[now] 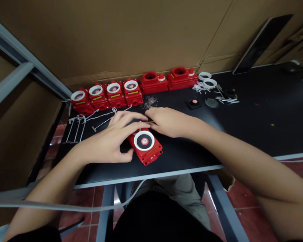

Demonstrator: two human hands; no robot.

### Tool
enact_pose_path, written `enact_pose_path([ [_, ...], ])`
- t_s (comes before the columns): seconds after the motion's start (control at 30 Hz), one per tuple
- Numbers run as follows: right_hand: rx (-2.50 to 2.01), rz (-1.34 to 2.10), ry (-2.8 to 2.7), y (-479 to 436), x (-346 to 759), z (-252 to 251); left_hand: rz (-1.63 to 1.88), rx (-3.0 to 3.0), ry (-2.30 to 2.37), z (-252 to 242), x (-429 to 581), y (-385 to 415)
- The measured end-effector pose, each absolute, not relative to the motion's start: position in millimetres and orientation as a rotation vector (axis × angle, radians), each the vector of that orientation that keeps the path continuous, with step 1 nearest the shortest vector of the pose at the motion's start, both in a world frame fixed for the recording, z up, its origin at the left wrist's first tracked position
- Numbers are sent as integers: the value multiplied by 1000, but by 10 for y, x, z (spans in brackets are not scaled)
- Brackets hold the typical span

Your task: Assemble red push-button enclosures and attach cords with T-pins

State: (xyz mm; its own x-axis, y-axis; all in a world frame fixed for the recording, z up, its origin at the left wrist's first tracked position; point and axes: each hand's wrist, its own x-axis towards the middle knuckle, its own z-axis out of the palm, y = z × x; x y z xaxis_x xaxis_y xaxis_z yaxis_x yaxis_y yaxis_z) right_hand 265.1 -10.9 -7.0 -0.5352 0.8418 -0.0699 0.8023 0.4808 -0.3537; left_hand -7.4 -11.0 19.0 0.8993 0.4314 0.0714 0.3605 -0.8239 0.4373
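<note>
A red call-point box (pixel 150 155) with a white ring and a black round disc lies tilted on the black table in front of me. My left hand (pixel 111 139) is curled around its far left side, thumb at the near left edge and fingers over the far end. At that far end, my right hand (pixel 166 121) is closed on a thin black-and-yellow tool (pixel 148 119), mostly hidden by the fingers. Both hands' fingertips nearly meet there, covering what lies beneath. A metal rod with a short crossbar (pixel 101 125) lies beside my left hand.
Several red boxes with white rings (pixel 113 88) line the cardboard wall, and two without rings (pixel 154 86) stand beside them. Loose white rings (pixel 209 83), metal pins (pixel 227 100), a black square plate (pixel 193 103) and a clear disc (pixel 211 103) lie right. A cable (pixel 91 209) crosses the foreground.
</note>
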Motion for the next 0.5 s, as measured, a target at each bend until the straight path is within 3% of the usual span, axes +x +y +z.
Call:
enact_pose_path([
  [0.5, -1323, 201, -2624, 102, 2872, -323, 223, 2583, 634, 28, 37, -101],
])
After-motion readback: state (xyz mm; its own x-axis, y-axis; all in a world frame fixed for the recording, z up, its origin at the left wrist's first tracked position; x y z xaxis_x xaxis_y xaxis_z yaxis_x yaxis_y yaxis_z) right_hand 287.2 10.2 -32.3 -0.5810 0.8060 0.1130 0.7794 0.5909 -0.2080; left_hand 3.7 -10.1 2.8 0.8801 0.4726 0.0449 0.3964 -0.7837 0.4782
